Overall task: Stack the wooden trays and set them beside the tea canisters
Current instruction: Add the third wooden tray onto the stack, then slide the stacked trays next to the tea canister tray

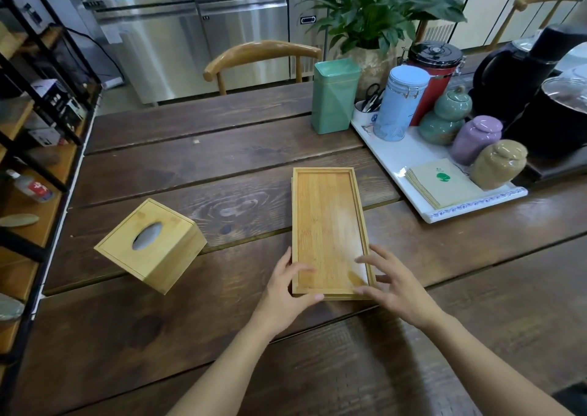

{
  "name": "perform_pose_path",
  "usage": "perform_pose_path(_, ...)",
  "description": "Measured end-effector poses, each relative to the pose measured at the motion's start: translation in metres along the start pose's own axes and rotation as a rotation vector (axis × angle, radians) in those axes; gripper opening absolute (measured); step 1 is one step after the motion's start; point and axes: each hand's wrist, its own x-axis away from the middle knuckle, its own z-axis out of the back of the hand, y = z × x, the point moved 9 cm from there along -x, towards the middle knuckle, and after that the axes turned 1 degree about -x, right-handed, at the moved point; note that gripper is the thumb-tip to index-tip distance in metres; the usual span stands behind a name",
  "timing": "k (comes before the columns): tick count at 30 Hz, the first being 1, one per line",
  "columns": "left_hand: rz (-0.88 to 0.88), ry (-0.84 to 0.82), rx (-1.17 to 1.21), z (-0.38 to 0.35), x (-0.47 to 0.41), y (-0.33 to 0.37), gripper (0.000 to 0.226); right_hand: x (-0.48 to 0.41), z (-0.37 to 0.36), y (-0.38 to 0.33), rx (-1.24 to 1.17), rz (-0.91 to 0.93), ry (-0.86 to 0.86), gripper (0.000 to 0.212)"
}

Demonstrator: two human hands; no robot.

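A light bamboo tray (327, 225) lies lengthwise on the dark wooden table (190, 161), stacked on another tray whose edge shows just below its near rim. My left hand (287, 285) grips the near left corner, thumb over the rim. At the near right corner is my right hand (392, 285), fingers spread, touching the rim and the tray's floor. The tea canisters stand at the back right: a green tin (335, 96), a light blue tin (401, 102), a red canister (433, 75).
A bamboo tissue box (151, 244) sits left of the trays. A white tray (400, 158) at right holds ceramic jars, napkins and a scissors cup. Black kettles, a potted plant and a chair stand behind. Shelving runs along the left.
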Motion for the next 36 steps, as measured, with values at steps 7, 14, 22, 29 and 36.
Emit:
perform_pose_path(7,-0.049,0.01,-0.054,-0.001,0.004,0.003,0.028,0.003,-0.012,0.004,0.198,0.12,-0.066,0.021)
perform_pose_path(14,-0.087,0.049,-0.078,-0.003,0.002,0.0,0.028,0.005,-0.015,0.003,0.209,0.152,-0.041,0.014)
perform_pose_path(22,0.039,0.006,-0.059,-0.007,0.001,-0.017,0.064,0.007,-0.016,0.017,0.086,-0.079,-0.05,0.096)
perform_pose_path(29,0.003,-0.036,-0.176,-0.013,-0.004,-0.023,0.071,0.007,-0.02,0.017,0.223,-0.091,-0.052,0.096)
perform_pose_path(36,0.012,-0.015,-0.17,-0.017,-0.013,-0.021,0.082,-0.003,-0.015,0.023,0.27,-0.094,-0.071,0.106)
